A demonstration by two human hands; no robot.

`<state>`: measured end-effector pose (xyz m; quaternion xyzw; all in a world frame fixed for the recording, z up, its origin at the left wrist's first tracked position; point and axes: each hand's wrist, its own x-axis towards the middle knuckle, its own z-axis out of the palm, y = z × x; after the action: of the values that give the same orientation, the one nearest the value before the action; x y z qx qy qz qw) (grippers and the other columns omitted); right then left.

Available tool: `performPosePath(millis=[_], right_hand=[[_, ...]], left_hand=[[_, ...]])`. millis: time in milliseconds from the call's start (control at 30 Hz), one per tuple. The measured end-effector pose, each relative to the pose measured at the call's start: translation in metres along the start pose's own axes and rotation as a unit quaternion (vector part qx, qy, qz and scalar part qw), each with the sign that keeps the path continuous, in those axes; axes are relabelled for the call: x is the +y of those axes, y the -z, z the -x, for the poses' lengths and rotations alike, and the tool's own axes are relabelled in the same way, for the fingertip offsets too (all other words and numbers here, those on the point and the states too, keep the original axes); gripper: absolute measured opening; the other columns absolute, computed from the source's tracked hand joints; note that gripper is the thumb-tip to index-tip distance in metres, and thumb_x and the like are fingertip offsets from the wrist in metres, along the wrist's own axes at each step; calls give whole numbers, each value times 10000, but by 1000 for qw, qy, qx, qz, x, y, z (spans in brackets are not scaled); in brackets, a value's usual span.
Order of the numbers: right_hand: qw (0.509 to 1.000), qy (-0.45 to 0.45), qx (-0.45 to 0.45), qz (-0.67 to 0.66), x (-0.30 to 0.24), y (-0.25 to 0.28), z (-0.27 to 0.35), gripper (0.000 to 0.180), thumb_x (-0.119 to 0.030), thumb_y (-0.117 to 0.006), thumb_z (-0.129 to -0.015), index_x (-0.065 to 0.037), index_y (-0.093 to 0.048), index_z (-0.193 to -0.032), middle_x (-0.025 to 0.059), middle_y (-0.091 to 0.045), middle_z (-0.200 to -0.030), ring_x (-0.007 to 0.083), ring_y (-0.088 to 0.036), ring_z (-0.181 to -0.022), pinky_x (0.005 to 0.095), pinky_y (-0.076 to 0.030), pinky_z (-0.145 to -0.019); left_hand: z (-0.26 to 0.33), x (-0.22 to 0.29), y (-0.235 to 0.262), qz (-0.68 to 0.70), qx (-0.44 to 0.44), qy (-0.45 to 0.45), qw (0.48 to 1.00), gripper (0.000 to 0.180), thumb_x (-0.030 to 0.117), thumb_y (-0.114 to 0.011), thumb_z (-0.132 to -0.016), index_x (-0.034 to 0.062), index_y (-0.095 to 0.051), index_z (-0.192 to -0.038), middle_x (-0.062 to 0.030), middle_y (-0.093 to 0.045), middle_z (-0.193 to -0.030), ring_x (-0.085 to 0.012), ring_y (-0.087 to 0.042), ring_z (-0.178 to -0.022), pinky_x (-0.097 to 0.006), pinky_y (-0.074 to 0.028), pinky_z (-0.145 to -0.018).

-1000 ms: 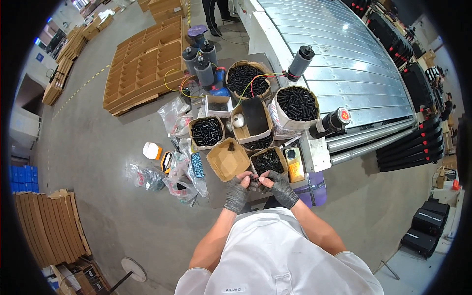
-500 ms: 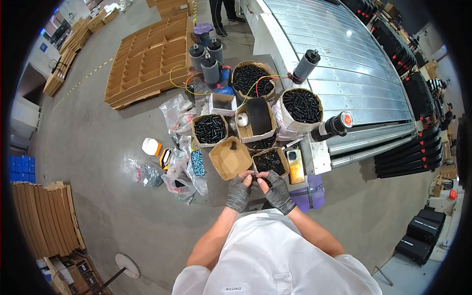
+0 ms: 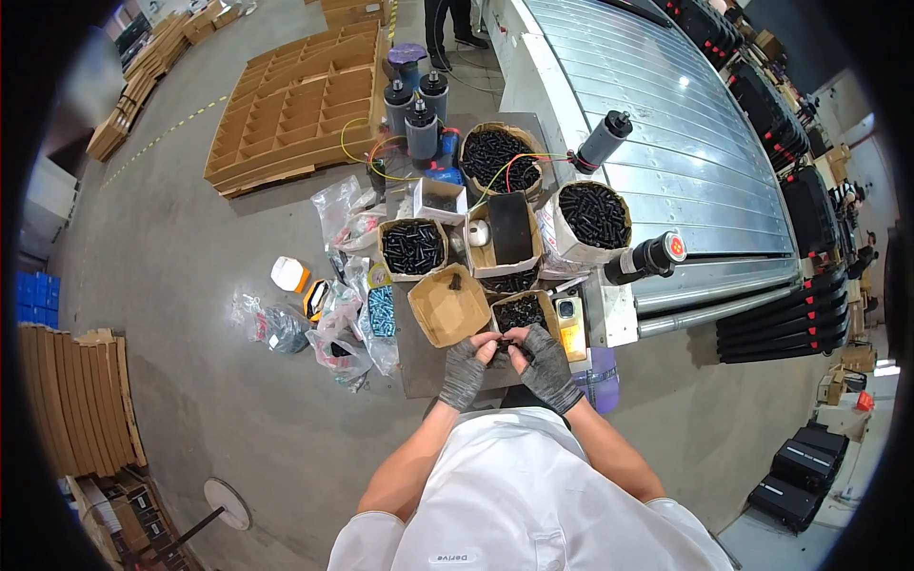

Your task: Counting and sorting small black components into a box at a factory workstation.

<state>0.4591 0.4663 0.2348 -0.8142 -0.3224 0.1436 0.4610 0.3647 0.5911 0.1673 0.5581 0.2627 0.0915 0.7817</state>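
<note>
Both hands wear grey fingerless gloves and meet at the near edge of the work table (image 3: 419, 366). The fingertips of my left hand (image 3: 467, 369) are closed on a small black part (image 3: 502, 346), its kind too small to make out. My right hand (image 3: 546, 367) pinches at the same spot, its thumb and forefinger closed on a small black piece. Just beyond them stands an open box of small black parts (image 3: 520, 312). To its left sits a nearly bare cardboard box (image 3: 446, 309) with one black piece (image 3: 455, 283) in it. A phone (image 3: 571, 328) lies right of my right hand.
Boxes of black cylindrical parts (image 3: 414, 249) and a bag of them (image 3: 592, 214) stand farther back. Grey cylinders (image 3: 421, 131) with coloured wires rise behind. A metal roller bed (image 3: 657, 143) borders the right. Plastic bags (image 3: 338, 328) and blue screws (image 3: 381, 311) lie left.
The view has shifted slightly. My hands stay together by the near box, with the fingers moved a little and the right fingertips now turned more over the small black piece.
</note>
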Motion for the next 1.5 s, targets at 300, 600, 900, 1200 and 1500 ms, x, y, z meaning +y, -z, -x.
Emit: performPosePath(millis=[300,600,900,1200,1500], right_hand=[[1000,30,-6,7,8,-2,1,171,-21,-617,-815,-43,-612,-985,115,-599,-880,279,-613,-806,336,-496,-706],[989,98,-86,65,3,-10,1,223,-35,-583,-803,-80,-597,-1021,131,-588,-927,323,-600,-882,382,-499,-745],[996,65,-12,55,20,-31,-3,281,-101,-636,-821,-65,-565,-1090,140,-599,-1032,321,-599,-949,369,-495,-796],[996,-46,-55,52,64,-1,66,211,-135,-635,-843,-55,-604,-1036,135,-623,-980,318,-622,-919,363,-507,-763],[993,-112,-28,-7,77,11,74,196,-97,-632,-845,-34,-613,-1029,145,-631,-959,294,-639,-891,350,-511,-764]], left_hand=[[7,9,4,-26,-24,-49,998,280,160,-576,-927,34,-619,-1173,-57,-651,-1098,-135,-582,-1004,-282,-454,-873],[3,-3,13,-243,-51,-214,945,290,84,-629,-784,58,-649,-1072,-145,-638,-1021,-297,-608,-971,-378,-479,-861],[-43,-15,43,-379,92,-186,902,224,176,-694,-784,51,-712,-969,-119,-659,-918,-263,-629,-872,-339,-477,-787],[-159,-83,39,-287,247,29,925,335,210,-729,-741,-26,-693,-976,-181,-697,-916,-284,-667,-880,-350,-489,-802],[-176,-107,27,-383,306,-11,872,322,147,-715,-729,-20,-638,-993,-174,-623,-914,-332,-605,-869,-408,-469,-778]])
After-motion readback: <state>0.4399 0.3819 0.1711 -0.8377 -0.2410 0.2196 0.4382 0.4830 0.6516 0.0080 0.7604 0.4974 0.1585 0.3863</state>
